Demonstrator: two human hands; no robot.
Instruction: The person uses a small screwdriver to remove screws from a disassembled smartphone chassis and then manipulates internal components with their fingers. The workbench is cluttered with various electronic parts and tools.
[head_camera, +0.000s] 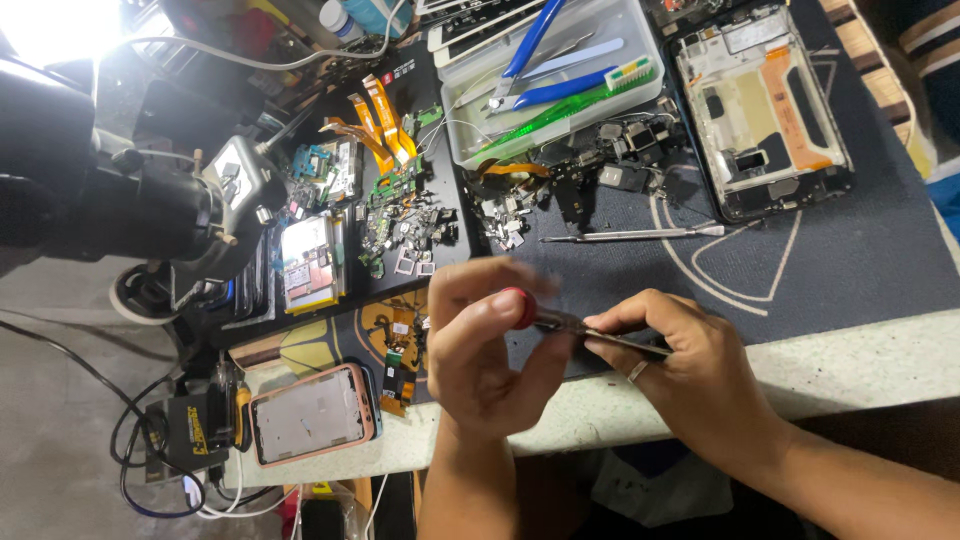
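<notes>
My left hand (490, 345) and my right hand (690, 375) meet over the near edge of a dark work mat (860, 250). Between them runs a thin metal screwdriver (560, 322) with a red cap. My left fingers pinch the red-capped end. My right thumb and fingers grip the shaft near its tip, and a ring shows on one right finger. The tip itself is hidden under my right fingers.
An opened phone frame (760, 110) lies at the far right. A clear tray (640, 95) holds blue and green tools. Metal tweezers (640, 236) and several small loose parts (420, 225) sit on the mat. A pink-cased phone (310, 415) and a black microscope (150, 205) are at left.
</notes>
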